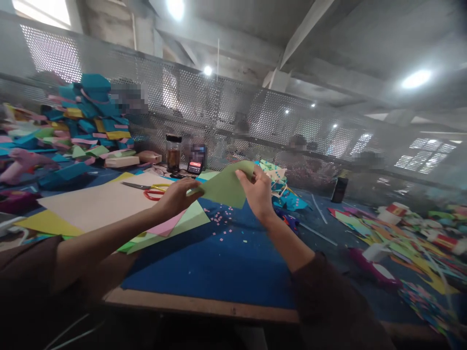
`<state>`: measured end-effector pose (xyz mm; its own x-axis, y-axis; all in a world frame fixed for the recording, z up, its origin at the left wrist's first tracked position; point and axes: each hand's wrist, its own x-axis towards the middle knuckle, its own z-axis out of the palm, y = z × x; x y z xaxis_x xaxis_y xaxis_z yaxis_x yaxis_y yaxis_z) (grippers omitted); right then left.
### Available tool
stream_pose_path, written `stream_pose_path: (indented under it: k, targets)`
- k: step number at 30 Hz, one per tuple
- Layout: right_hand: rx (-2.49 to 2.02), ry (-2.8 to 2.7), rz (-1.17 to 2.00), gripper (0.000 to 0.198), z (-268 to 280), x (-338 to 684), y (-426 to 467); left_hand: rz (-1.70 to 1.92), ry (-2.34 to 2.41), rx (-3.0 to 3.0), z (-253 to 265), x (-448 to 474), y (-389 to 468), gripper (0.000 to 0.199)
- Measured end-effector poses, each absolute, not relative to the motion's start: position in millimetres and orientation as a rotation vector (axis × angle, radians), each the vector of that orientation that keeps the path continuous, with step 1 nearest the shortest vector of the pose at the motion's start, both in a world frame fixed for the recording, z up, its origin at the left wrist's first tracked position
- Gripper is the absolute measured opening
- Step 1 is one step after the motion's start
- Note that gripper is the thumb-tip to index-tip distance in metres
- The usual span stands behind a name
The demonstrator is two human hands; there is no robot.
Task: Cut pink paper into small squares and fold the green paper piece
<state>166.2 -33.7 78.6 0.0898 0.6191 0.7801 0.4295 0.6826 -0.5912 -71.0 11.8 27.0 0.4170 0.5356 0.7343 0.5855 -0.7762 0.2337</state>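
A green sheet of paper [224, 187] is held up over the table, bowed upward toward its right end. My left hand [178, 197] pinches its left edge between thumb and fingers. At the opposite end, my right hand [257, 189] grips the sheet, thumb on the near face and fingers behind. Scissors [155, 190] with red and yellow handles lie just behind my left hand on a large pale sheet [98, 201]. Beneath that are yellow, pink and light green sheets [189, 221]. Small pink paper bits [221, 223] are scattered below the held paper.
Folded paper pieces [91, 116] pile up at left. A jar with a dark lid [174, 153] and a phone [195, 164] stand at the back. To the right are a dark upright object [339, 189], a purple-and-white tool [375, 265] and coloured scraps [412, 248]. The blue tabletop [211, 272] has a wooden front edge.
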Motion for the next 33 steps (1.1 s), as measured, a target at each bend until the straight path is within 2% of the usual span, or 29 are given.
stream_pose_path:
  k: [8,11,14,19,25,30,33]
  targets:
    - [-0.957,-1.629,0.271,0.011,78,215,-58,-1.096,-0.824,-2.305,45,-72,-5,0.016]
    - [-1.095,-1.800,0.089,0.008,62,236,-78,-0.974,-0.734,-2.308,38,-73,-17,0.017]
    - [-1.157,-1.982,-0.125,0.015,41,247,-96,-0.845,-0.639,-2.390,25,-70,-25,0.019]
    - [-1.175,-2.209,-0.251,0.019,20,241,-113,-0.703,-0.652,-2.499,12,-62,-36,0.022]
    - [-1.076,-2.359,-0.228,0.025,14,214,-114,-0.702,-0.675,-2.541,7,-57,-43,0.023]
    - [-1.043,-2.346,-0.229,0.016,6,203,-113,-0.711,-0.695,-2.578,3,-57,-43,0.023]
    - [-1.036,-2.363,-0.212,0.020,3,203,-115,-0.750,-0.720,-2.620,2,-57,-44,0.023]
